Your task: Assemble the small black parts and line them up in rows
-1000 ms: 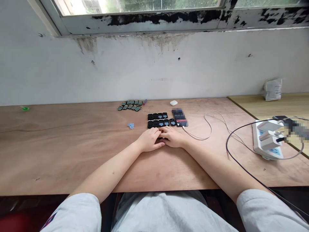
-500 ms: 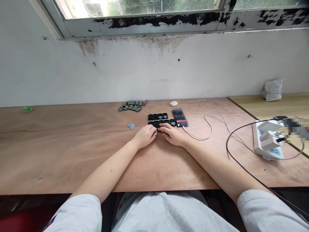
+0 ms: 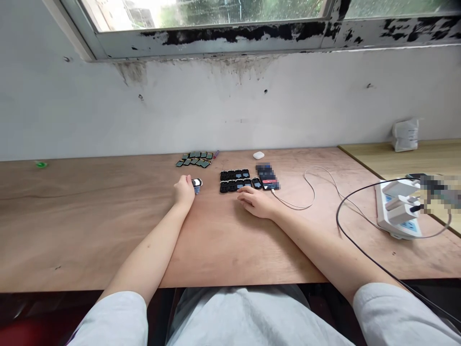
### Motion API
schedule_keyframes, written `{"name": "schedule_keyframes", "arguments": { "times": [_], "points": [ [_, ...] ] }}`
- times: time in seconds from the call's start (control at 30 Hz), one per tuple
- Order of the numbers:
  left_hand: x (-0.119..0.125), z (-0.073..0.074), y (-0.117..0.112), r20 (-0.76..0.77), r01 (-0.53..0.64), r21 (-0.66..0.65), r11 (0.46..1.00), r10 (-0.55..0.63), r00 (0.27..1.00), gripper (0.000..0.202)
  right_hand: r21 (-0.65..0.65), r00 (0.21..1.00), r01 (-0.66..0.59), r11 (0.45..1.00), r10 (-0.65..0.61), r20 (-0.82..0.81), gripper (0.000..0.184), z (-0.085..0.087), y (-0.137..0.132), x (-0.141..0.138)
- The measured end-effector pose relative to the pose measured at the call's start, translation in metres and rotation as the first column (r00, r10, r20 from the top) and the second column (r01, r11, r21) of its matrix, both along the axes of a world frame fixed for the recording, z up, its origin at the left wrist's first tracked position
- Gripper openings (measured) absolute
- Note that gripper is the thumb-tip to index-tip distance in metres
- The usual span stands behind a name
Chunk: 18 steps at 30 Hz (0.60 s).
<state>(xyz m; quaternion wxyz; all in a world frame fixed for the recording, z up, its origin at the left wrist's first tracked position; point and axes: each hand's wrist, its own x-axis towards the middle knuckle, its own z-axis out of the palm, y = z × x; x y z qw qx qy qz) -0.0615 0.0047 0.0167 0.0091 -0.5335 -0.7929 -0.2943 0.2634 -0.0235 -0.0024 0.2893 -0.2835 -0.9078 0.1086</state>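
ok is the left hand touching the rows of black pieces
Apart. The head view shows bare wood between the left hand and the rows of black pieces; the small black and white piece at its fingertips stops short of them too.

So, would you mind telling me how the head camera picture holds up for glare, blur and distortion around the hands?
In the head view, the window is blown out towards its left end, and the wide lens slants the window frame. Also there, a pixelated patch sits beside the black pieces; the left hand and right hand look fairly sharp, but the small black-and-white piece is barely resolved.
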Motion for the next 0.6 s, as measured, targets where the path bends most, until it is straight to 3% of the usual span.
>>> {"name": "schedule_keyframes", "arguments": {
  "times": [0.2,0.3,0.47,0.6],
  "points": [
    [-0.001,-0.003,-0.001,0.039,0.008,0.138,0.990,-0.014,0.999,0.033,0.013,1.000,-0.015,1.000,0.015,-0.004,0.020,0.001,0.000,-0.001],
    [0.008,-0.007,-0.003,-0.053,0.103,0.171,0.980,-0.095,0.994,0.031,0.013,1.000,-0.014,1.000,0.014,-0.001,0.019,0.001,0.001,-0.001],
    [0.036,-0.011,0.004,-0.403,0.274,-0.012,0.962,-0.255,0.879,0.036,0.004,1.000,-0.015,1.000,0.015,0.008,0.021,0.001,0.001,0.000],
    [0.059,-0.011,0.018,-0.457,0.310,-0.112,0.944,-0.326,0.827,0.037,-0.011,1.000,-0.015,1.000,0.015,0.004,0.023,0.002,0.001,0.000]
  ]
}}
